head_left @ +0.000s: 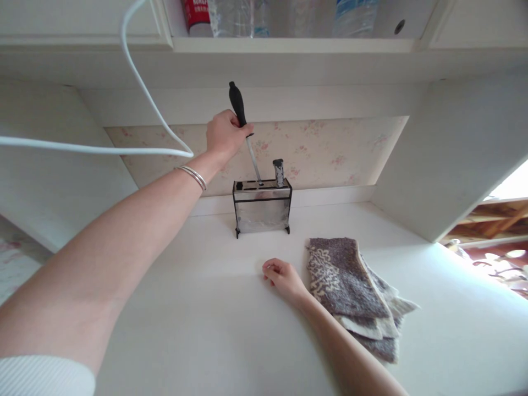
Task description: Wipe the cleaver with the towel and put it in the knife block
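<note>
My left hand is closed round the black handle of a sharpening steel. Its thin metal rod slants down into a slot of the steel knife holder, which stands at the back of the white counter. A second, grey handle sticks up from the holder's right side. My right hand rests on the counter in front of the holder with its fingers curled under, holding nothing that I can see. A folded grey patterned towel lies just right of that hand.
A white cable loops across the upper left. Bottles stand on the shelf above. A floral backsplash runs behind the holder, and a white side panel closes the niche on the right.
</note>
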`<state>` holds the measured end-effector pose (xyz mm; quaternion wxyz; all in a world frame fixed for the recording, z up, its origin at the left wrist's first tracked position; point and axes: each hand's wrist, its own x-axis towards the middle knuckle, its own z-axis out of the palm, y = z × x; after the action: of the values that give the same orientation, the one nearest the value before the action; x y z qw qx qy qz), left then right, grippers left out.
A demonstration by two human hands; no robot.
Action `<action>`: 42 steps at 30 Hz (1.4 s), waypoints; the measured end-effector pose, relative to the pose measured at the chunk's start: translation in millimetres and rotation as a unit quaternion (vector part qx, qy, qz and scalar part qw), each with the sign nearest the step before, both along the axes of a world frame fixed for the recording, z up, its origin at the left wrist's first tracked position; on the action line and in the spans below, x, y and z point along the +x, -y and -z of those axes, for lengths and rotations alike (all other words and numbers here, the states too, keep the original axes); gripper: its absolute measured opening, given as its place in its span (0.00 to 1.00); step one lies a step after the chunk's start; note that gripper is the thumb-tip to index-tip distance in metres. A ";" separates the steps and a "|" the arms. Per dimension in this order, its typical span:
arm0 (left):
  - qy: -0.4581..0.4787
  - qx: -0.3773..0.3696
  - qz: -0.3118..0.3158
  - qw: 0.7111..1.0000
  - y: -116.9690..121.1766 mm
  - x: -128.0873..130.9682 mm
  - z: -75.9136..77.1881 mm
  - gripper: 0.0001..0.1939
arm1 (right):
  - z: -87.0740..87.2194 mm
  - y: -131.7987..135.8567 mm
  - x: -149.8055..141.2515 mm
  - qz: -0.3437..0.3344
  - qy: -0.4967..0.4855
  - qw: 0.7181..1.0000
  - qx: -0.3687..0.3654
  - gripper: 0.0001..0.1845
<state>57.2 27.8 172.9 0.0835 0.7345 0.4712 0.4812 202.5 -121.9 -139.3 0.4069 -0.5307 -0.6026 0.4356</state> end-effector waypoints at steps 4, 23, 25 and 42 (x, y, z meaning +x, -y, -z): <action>0.002 0.034 -0.052 0.998 -11.2 7.7 -10.8 0.13 | -0.1 0.4 -1.0 0.002 0.007 1.000 -0.002 0.11; -0.157 -0.046 -0.026 0.986 -59.5 20.8 82.1 0.18 | -2.3 -0.2 -1.5 0.004 -0.040 0.999 -0.035 0.09; -0.164 -0.059 -0.031 0.984 -63.0 20.9 90.8 0.20 | -3.0 -0.8 -1.8 0.006 -0.051 0.998 -0.043 0.09; -0.215 -0.084 -0.027 0.973 -66.3 21.4 112.0 0.21 | -4.6 -1.0 -1.4 -0.002 -0.037 0.998 -0.044 0.09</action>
<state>78.6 94.1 60.9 0.0282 0.7985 0.5360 0.2727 201.1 -121.0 -134.6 0.4044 -0.5305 -0.5687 0.4812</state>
